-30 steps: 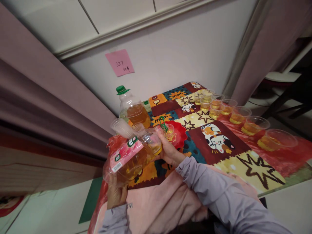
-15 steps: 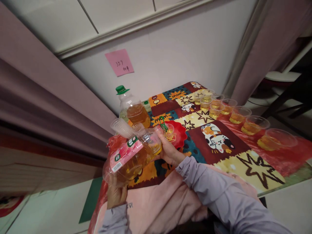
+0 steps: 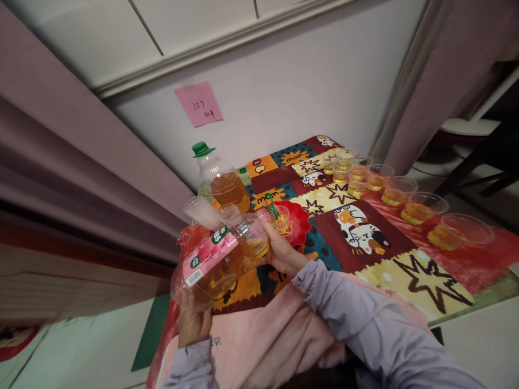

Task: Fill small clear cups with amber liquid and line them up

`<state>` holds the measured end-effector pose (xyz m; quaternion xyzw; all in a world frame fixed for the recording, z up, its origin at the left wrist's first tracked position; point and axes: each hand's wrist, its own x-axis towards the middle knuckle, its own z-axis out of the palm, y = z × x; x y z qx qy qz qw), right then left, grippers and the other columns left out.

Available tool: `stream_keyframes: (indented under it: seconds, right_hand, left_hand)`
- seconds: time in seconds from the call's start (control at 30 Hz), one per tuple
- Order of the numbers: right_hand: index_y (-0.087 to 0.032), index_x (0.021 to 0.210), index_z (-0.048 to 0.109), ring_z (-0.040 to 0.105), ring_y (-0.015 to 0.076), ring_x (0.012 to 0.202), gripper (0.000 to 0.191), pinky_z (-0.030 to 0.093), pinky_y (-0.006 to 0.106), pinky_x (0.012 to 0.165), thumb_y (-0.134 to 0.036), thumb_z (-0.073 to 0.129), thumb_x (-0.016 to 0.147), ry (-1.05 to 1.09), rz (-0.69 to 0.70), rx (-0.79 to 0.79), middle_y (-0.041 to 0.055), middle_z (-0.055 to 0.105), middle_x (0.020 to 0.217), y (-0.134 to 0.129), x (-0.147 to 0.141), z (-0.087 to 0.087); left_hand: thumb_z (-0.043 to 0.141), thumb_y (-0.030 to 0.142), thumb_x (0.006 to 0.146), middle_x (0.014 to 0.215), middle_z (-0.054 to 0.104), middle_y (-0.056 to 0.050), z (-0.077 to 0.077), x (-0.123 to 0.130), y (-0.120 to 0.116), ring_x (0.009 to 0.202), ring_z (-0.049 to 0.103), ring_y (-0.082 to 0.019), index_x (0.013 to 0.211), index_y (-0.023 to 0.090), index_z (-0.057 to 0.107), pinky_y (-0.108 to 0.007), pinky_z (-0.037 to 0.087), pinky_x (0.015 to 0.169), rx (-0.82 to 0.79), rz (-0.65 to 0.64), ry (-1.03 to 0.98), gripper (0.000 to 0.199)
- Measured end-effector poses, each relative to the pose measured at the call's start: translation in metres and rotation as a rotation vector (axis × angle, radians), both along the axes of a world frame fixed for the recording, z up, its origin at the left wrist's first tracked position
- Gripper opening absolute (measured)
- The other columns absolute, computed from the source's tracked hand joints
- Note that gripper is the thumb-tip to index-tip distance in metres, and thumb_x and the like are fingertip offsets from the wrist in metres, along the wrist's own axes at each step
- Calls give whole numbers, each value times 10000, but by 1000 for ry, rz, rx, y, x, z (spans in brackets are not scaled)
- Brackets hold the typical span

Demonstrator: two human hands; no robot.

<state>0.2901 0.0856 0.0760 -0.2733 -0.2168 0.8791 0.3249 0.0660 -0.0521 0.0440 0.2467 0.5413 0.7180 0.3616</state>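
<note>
A clear bottle with a pink label and amber liquid is tilted, its neck toward the red scalloped plate. My left hand holds it under its base end. My right hand is wrapped round it near the neck. On the plate stands a clear cup with some yellow liquid, beside a green item. The bottle's mouth is partly hidden by my right fingers, so I cannot tell whether liquid is flowing.
A jug with a green cap stands behind the bottle. Stacked clear cups lie at the left. Several cups with yellow liquid line the table's right side. A pink note is on the wall.
</note>
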Motion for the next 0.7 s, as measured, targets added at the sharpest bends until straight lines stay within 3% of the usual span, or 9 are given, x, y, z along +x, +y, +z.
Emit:
stream_keyframes:
  seconds: [0.33, 0.5, 0.7]
  right_hand:
    - [-227, 1289, 819, 830, 224, 762, 747, 720, 354, 628, -790, 341, 1171, 5, 16, 6, 96, 878, 979, 1, 1, -2]
    - [-232, 1282, 820, 834, 243, 790, 754, 726, 377, 635, -862, 443, 1111, 6, 7, 25, 96, 874, 978, 1, 0, -6]
    - [-239, 1300, 810, 818, 219, 765, 731, 710, 348, 610, -826, 404, 1143, 14, 6, 22, 90, 873, 1013, 1, 0, -5]
  left_hand:
    - [1016, 684, 767, 1733, 643, -80, -3, 1, 2, 1668, 504, -399, 1598, 342, 709, -433, 622, 1194, -2, 50, 5, 949]
    - [1017, 621, 806, 1746, 630, -70, -1, 1, 2, 1680, 491, -383, 1589, 359, 710, -453, 572, 1255, 25, 37, 11, 882]
    - [988, 666, 822, 1737, 641, -50, 0, 1, 2, 1677, 495, -387, 1568, 385, 731, -459, 597, 1235, -9, 39, 22, 838]
